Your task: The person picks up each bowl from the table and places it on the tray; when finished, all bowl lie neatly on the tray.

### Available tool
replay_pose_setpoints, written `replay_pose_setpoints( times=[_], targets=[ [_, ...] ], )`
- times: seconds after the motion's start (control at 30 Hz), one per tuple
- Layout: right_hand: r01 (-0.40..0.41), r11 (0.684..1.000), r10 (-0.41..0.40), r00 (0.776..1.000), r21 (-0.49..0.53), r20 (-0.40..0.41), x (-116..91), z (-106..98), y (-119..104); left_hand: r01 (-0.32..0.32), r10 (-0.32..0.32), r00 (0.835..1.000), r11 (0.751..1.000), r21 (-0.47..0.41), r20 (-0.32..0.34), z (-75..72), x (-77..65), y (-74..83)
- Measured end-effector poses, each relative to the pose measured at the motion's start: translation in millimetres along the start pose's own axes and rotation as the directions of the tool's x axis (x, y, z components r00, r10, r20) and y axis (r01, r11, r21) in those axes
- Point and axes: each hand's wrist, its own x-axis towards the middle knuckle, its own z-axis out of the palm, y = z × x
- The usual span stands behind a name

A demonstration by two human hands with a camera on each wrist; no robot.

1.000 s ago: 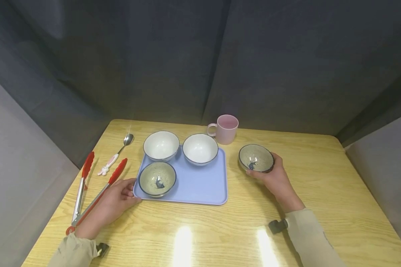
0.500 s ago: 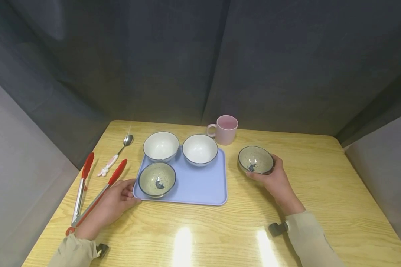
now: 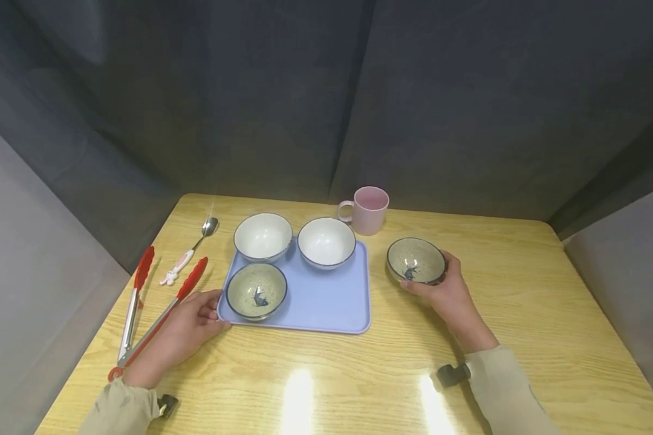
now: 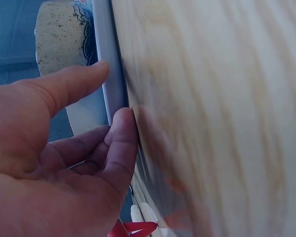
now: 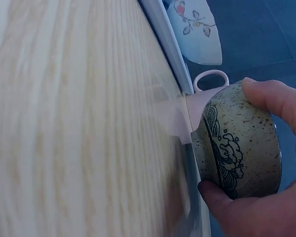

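My left hand [image 3: 187,326] grips the front left corner of a lavender tray [image 3: 326,308]; in the left wrist view its thumb lies on the rim and its curled fingers meet the edge. Beside that hand, a speckled grey-green bowl [image 3: 256,292] with a dark blue fish drawing stands on the tray. Two white bowls [image 3: 263,237] with dark rims fill the tray's back. To the right of the tray, my right hand [image 3: 448,296] holds a matching speckled bowl [image 5: 246,143] by its side, thumb near the foot, fingers up by the rim. This bowl is upright, close over the table.
A pink mug [image 3: 370,211] stands behind the tray's back right corner, handle to the left. Left of the tray lie red-tipped tongs [image 3: 158,323], partly under my left forearm, and a spoon [image 3: 193,248] with a rabbit handle. A dark curtain [image 3: 283,103] borders the wooden table [image 3: 348,380].
The bowl in my right hand has shifted very slightly nearer to me and to the left. My left hand and the tray have stayed in place.
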Motion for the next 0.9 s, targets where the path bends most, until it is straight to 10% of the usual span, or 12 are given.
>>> replay_pose_setpoints(
  times=[0.9],
  targets=[
    [0.04, 0.999, -0.039, 0.999, -0.025, 0.035, -21, 13, -21, 0.007, -0.007, 1.0, 1.0, -0.016, 0.007, -0.2, 0.9, 1.6]
  ],
)
